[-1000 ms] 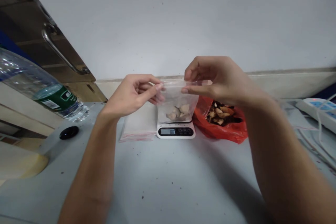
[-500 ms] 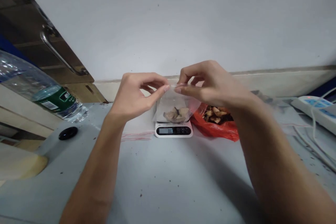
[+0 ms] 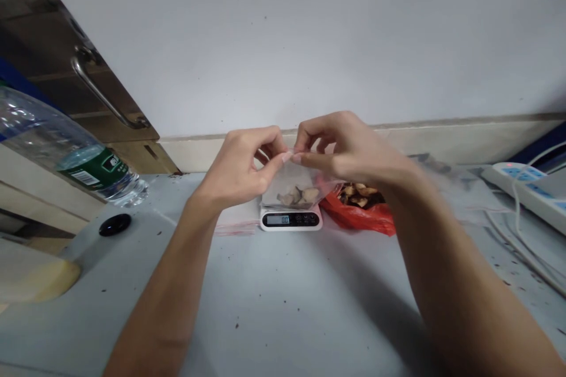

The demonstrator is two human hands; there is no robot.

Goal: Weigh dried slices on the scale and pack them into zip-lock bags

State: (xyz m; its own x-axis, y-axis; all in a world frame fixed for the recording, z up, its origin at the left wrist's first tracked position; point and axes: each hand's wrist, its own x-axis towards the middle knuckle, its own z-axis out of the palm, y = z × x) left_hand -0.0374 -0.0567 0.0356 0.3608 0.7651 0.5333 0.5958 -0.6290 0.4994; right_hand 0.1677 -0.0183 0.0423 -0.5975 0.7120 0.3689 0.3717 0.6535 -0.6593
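Between my two hands is a clear plastic bag [image 3: 276, 184] with several brownish dried slices [image 3: 299, 194] at its bottom. My left hand [image 3: 247, 165] pinches its top edge between thumb and fingers. My right hand [image 3: 340, 144] pinches the same edge close beside it, the fingertips almost meeting. The bag hangs over a small white digital scale [image 3: 292, 227], whose display reads 0.0; whether it touches the platform I cannot tell. Right of the scale, partly behind my right wrist, a red plastic bag [image 3: 360, 219] lies open with more dried slices [image 3: 360, 194] in it.
Flat clear bags with red seal lines [image 3: 236, 228] lie left of the scale. A water bottle [image 3: 88, 159] and a black round object [image 3: 115, 225] are at the left. At the right are a power strip [image 3: 530, 188] and cables [image 3: 526, 253]. A wall [image 3: 283, 41] rises behind.
My left hand has moved right, toward my right hand. Both hands are now closer together along the clear bag's top edge, and the bag has shifted slightly.
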